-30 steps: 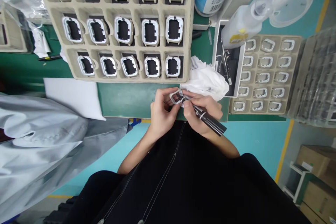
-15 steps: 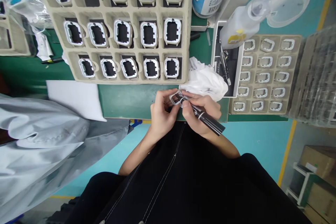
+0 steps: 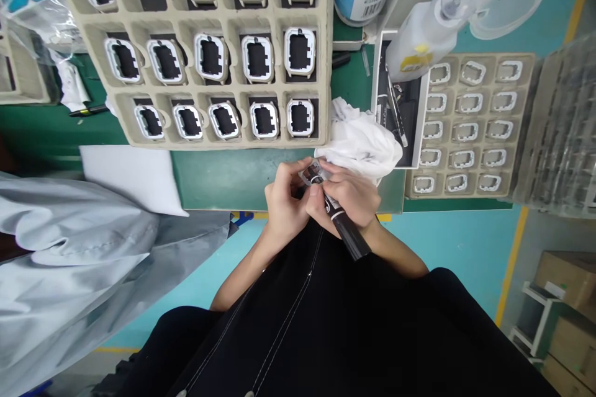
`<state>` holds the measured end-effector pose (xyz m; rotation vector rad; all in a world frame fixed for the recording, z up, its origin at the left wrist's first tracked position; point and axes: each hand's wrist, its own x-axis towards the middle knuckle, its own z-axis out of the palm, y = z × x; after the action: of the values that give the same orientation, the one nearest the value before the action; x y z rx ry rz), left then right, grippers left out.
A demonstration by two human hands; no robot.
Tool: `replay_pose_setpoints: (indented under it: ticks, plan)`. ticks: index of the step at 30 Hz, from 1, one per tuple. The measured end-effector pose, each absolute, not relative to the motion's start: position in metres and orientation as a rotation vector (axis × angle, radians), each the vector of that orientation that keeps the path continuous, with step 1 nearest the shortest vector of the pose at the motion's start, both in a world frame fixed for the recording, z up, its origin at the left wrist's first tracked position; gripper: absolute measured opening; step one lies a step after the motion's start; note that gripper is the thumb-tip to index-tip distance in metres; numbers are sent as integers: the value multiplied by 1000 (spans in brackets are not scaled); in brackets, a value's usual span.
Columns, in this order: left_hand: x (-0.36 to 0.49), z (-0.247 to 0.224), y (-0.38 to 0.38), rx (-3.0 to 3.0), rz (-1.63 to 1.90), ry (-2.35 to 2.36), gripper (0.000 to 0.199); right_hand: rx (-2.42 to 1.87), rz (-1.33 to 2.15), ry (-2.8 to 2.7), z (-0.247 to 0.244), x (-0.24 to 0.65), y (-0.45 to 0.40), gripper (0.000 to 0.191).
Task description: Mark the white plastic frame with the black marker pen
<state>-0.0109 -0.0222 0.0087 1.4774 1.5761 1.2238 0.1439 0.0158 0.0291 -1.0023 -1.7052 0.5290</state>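
Note:
My left hand (image 3: pixel 283 200) pinches a small white frame part (image 3: pixel 311 172) at the front edge of the green table (image 3: pixel 233 177). My right hand (image 3: pixel 350 192) grips a black marker pen (image 3: pixel 343 227), its tip on the frame and its tail slanting down toward my lap. The two hands touch each other over the part. A crumpled white cloth (image 3: pixel 361 139) lies just behind my right hand.
A pulp tray (image 3: pixel 214 25) of white frames with black inserts fills the table's middle. A second tray (image 3: pixel 465 130) of smaller frames lies at the right, beside a bottle (image 3: pixel 419 43) and a tool box (image 3: pixel 395 105). A person in a grey coat (image 3: pixel 84 260) stands left.
The pen's tail has swung from pointing right to pointing down toward me. The hands have closed tighter over the frame. The view has shifted slightly.

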Motion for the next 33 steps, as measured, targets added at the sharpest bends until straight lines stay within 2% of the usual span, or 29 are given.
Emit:
replay_pose_setpoints:
  ticks: [6,15,22,30,33]
  plan:
    - [-9,9,-15,1482,1275,1529,33,-1085,809,-1483,39,149,20,20]
    - [-15,8,-17,1449,1238,1527,31,-904,496,-1701,25,142,17,29]
    - [-10,9,-14,1419,1263,1517,28,-1097,768,-1498,35,147,17,18]
    - [-14,9,-14,1448,1239,1489,29,-998,501,-1726,30,145,14,22]
    - [-13,9,-14,1437,1253,1485,28,-1071,602,-1610,31,144,14,19]
